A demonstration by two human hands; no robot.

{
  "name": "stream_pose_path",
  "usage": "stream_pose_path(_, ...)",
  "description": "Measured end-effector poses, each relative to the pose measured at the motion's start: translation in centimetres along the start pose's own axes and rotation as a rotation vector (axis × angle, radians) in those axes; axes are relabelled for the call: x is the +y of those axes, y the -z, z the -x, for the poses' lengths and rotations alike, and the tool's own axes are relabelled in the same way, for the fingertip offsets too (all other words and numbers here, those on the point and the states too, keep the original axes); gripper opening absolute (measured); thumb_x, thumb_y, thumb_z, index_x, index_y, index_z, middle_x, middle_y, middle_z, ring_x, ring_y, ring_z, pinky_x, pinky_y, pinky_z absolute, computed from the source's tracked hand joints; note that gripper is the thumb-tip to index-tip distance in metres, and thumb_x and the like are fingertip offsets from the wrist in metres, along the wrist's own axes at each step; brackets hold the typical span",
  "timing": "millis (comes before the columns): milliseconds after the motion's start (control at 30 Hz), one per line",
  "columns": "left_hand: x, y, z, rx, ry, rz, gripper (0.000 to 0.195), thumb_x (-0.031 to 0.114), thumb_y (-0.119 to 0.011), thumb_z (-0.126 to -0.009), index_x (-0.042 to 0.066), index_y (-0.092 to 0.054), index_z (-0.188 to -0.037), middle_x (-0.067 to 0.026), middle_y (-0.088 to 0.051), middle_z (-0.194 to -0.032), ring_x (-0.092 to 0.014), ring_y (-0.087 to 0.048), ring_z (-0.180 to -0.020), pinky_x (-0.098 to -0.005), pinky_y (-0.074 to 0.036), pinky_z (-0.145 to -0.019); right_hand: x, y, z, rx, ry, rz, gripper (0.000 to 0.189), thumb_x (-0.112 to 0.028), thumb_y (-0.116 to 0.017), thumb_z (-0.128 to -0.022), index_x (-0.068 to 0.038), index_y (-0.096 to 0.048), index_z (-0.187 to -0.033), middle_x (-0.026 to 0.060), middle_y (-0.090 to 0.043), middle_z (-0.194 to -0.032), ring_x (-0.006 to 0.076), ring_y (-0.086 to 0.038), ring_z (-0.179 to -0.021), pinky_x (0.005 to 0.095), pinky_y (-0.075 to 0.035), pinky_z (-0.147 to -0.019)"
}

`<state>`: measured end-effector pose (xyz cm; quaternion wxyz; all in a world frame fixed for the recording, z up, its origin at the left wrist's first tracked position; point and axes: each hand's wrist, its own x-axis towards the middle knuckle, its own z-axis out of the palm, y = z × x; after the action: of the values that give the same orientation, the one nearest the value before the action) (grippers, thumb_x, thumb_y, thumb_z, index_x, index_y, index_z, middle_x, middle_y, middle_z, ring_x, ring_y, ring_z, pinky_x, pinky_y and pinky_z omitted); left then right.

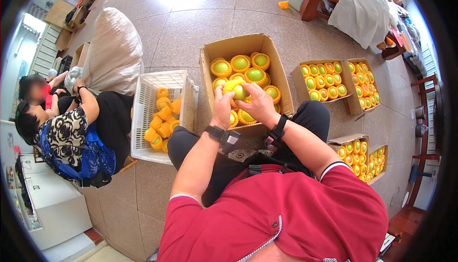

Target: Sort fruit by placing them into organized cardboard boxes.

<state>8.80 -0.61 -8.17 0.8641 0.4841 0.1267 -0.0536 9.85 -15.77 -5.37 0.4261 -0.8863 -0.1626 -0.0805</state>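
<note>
Over a cardboard box [236, 47] on the floor before me, I hold a round green fruit [239, 93] partly covered by a yellow foam net sleeve [233, 85]. My left hand [224, 106] grips its left side, with the thumb on the sleeve. On the other side, the fingers of my right hand [258, 103] touch the fruit and sleeve. Beneath my hands, the box holds several netted green fruits [255, 75], their tops bare. My hands hide part of them. To the left, a white plastic crate [138, 119] contains more fruits in foam sleeves [164, 113].
Open cardboard boxes [297, 76] of netted fruit stand on the right, with more boxes [338, 141] nearer me. A large white woven sack [114, 51] stands beyond the crate. Two people sit at the left, one wearing a blue vest [102, 151]. A cloth-draped table [361, 11] is at upper right.
</note>
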Motion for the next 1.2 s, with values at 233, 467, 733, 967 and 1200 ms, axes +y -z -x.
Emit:
stream_pose_path(233, -1.9, 1.1, -0.8, -0.011, -0.214, -0.262, 0.048, 0.007, -0.055, -0.093, -0.002, -0.040, -0.138, -0.0143, -0.052, -0.127, -0.022, -0.056, -0.112, -0.0321, -0.048, -0.097, -0.7, 0.2, -0.5, -0.124, -0.064, 0.224, 0.047, -0.035, -0.077, -0.078, -0.006, -0.066, -0.113, 0.0150, -0.065, -0.102, 0.0342, -0.067, -0.095, 0.0431, -0.055, -0.079)
stream_pose_path(467, 0.2, -0.2, -0.1, -0.021, 0.045, -0.046, 0.049, 0.014, -0.053, -0.094, 0.006, -0.041, -0.141, -0.0108, -0.056, -0.125, -0.019, -0.060, -0.107, -0.0309, -0.056, -0.078, 0.0, 0.2, -0.5, -0.021, 0.002, 0.178, 0.046, -0.031, -0.079, -0.076, -0.006, -0.066, -0.112, 0.0131, -0.065, -0.099, 0.0327, -0.067, -0.090, 0.0412, -0.055, -0.073)
stream_pose_path(733, 0.9, -0.5, -0.3, -0.039, 0.145, 0.076, 0.050, 0.013, -0.054, -0.094, 0.008, -0.039, -0.142, -0.0094, -0.059, -0.123, -0.020, -0.064, -0.103, -0.0320, -0.058, -0.074, 0.0, 0.2, -0.5, 0.008, -0.009, 0.110, 0.049, -0.034, -0.078, -0.078, -0.006, -0.066, -0.116, 0.0124, -0.065, -0.103, 0.0341, -0.068, -0.091, 0.0438, -0.055, -0.074)
stream_pose_path(967, 1.2, -0.9, -0.7, 0.031, 0.118, -0.044, 0.049, 0.008, -0.061, -0.091, 0.002, -0.043, -0.136, -0.0120, -0.060, -0.120, -0.020, -0.064, -0.105, -0.0324, -0.057, -0.081, 1.4, 0.5, -0.9, -0.060, -0.014, 0.035, 0.066, -0.033, -0.078, -0.079, -0.004, -0.052, -0.132, 0.0197, -0.058, -0.118, 0.0338, -0.062, -0.107, 0.0413, -0.052, -0.089)
stream_pose_path(1200, 0.6, -1.0, -0.9, -0.074, 0.059, 0.022, 0.049, 0.007, -0.062, -0.090, 0.001, -0.044, -0.135, -0.0116, -0.060, -0.119, -0.020, -0.063, -0.105, -0.0326, -0.054, -0.091, 2.5, 2.2, -3.2, -0.483, -0.176, -0.427, 0.088, -0.036, -0.073, -0.082, 0.000, -0.032, -0.151, 0.0276, -0.043, -0.149, 0.0374, -0.045, -0.138, 0.0396, -0.035, -0.115)
